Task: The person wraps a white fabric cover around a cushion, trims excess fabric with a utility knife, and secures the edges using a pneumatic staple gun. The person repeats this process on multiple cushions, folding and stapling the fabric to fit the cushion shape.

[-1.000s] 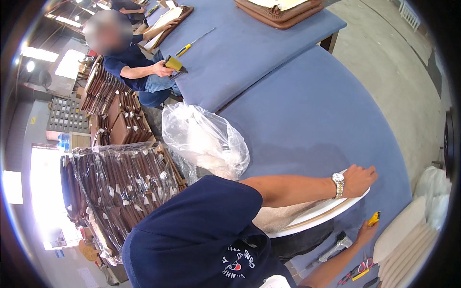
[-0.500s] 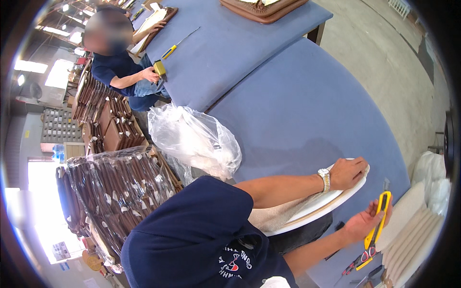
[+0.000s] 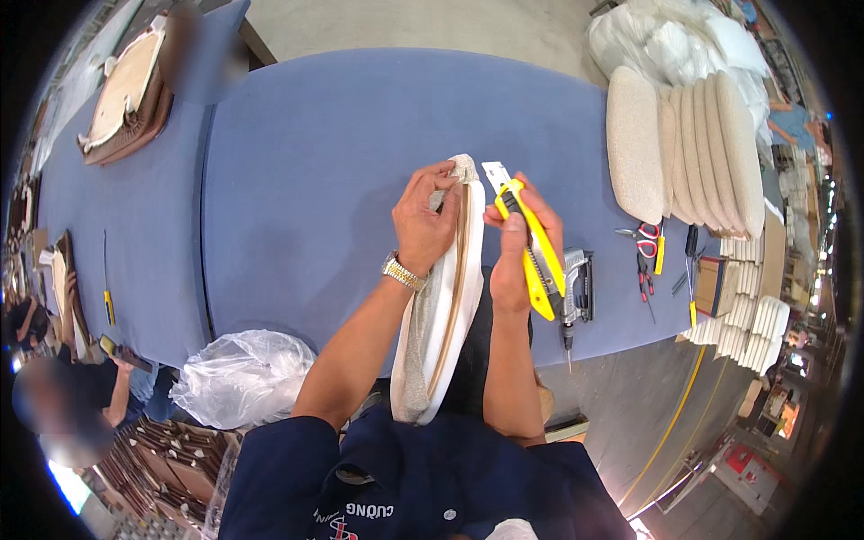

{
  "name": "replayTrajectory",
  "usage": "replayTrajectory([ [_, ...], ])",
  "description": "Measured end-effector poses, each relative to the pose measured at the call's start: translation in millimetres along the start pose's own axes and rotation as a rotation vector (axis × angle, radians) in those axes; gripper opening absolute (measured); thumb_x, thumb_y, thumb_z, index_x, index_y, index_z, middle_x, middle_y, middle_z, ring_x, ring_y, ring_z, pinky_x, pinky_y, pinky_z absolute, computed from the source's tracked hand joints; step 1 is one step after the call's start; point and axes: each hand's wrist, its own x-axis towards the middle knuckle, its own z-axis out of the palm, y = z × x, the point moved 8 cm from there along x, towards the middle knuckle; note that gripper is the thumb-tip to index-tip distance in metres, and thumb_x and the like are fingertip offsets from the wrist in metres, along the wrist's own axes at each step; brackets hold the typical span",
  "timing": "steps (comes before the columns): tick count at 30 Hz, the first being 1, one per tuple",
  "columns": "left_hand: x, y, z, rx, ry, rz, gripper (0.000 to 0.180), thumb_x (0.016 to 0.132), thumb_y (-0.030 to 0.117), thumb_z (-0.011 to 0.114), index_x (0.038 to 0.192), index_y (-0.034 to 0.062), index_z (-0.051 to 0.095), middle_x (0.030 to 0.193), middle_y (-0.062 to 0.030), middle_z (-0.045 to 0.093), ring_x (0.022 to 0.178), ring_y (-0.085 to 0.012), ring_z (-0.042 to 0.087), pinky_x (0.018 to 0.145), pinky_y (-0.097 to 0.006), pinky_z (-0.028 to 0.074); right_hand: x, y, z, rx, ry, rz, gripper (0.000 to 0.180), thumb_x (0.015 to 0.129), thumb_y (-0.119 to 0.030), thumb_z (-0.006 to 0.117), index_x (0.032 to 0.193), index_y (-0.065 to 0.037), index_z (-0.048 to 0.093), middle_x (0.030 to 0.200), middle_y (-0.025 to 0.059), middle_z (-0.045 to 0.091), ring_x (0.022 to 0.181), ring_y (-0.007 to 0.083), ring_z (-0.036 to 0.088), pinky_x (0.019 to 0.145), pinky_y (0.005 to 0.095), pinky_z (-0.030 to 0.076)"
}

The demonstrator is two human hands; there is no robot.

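My left hand [image 3: 423,225], with a watch on its wrist, pinches the beige fabric [image 3: 463,168] at the far end of a long padded cushion piece. That cushion piece [image 3: 467,261] stands on edge in front of my body, showing white foam and a thin brown board edge, with fabric [image 3: 414,360] along its left side. In my right hand [image 3: 509,270] is a yellow utility knife [image 3: 543,304]. Its blade is out and points up, just right of the fabric end. I cannot tell whether the blade touches the fabric.
A staple gun [image 3: 583,286] lies right of my right hand. Farther right are red-handled scissors [image 3: 647,236], a screwdriver [image 3: 691,241] and several beige cushions [image 3: 633,148]. A clear plastic bag [image 3: 243,378] is at the near left. A co-worker's arm [image 3: 120,391] shows at far left.
My view has swung to the right. The right hand has brought the utility knife from beside the tools up to the cushion's fabric end. The left hand still grips that end.
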Motion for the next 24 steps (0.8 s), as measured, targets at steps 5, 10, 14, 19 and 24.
replayTrajectory([
  [5, 0.1, -0.6, -0.2, -0.015, 0.0, 0.003, 0.007, 0.092, 0.008, 0.072, 0.097, 0.0053, 0.068, 0.117, -0.0115, 0.074, 0.105, -0.0277, 0.073, 0.089, -0.037, 0.057, -5.8, 29.3, -7.0, -0.238, -0.077, -0.102, 0.022, 0.099, 0.002, 0.062, 0.12, 0.004, 0.062, 0.136, 0.0248, 0.059, 0.096, 0.0202, 0.07, 0.083, 0.0313, 0.062],
  [10, 1.2, -2.7, -3.8, -0.033, -0.005, -0.016, 0.007, 0.093, 0.007, 0.071, 0.099, 0.0043, 0.068, 0.117, -0.0135, 0.074, 0.106, -0.0286, 0.073, 0.091, -0.037, 0.057, -10.2, 48.5, 0.3, -0.25, -0.096, -0.072, 0.023, 0.099, 0.002, 0.062, 0.121, 0.003, 0.064, 0.136, 0.0223, 0.061, 0.102, 0.0208, 0.07, 0.088, 0.0323, 0.062],
  [14, 2.2, 1.5, -4.9, 0.023, -0.017, 0.097, 0.008, 0.091, 0.002, 0.071, 0.099, 0.0047, 0.07, 0.123, -0.0135, 0.071, 0.109, -0.0295, 0.074, 0.088, -0.036, 0.06, -11.3, 52.4, -2.7, -0.27, -0.08, -0.064, 0.022, 0.099, 0.002, 0.061, 0.121, 0.002, 0.064, 0.136, 0.0213, 0.061, 0.101, 0.0201, 0.07, 0.087, 0.032, 0.063],
  [19, 3.8, 4.9, -5.7, 0.092, -0.075, 0.192, 0.01, 0.089, 0.0, 0.073, 0.097, 0.0057, 0.071, 0.13, -0.0131, 0.068, 0.112, -0.0314, 0.073, 0.083, -0.035, 0.062, -11.6, 56.3, -4.2, -0.226, -0.038, -0.036, 0.021, 0.096, 0.001, 0.064, 0.117, 0.001, 0.067, 0.131, 0.0213, 0.065, 0.11, 0.0241, 0.069, 0.092, 0.0341, 0.059],
  [24, 8.0, 7.6, -4.4, 0.111, -0.187, 0.209, 0.01, 0.089, 0.001, 0.073, 0.097, 0.0051, 0.071, 0.128, -0.014, 0.069, 0.112, -0.032, 0.073, 0.084, -0.035, 0.062, -8.0, 50.0, -2.5, -0.307, -0.104, -0.187, 0.02, 0.098, 0.001, 0.062, 0.118, 0.002, 0.066, 0.133, 0.0219, 0.063, 0.111, 0.0214, 0.068, 0.087, 0.0312, 0.062],
])
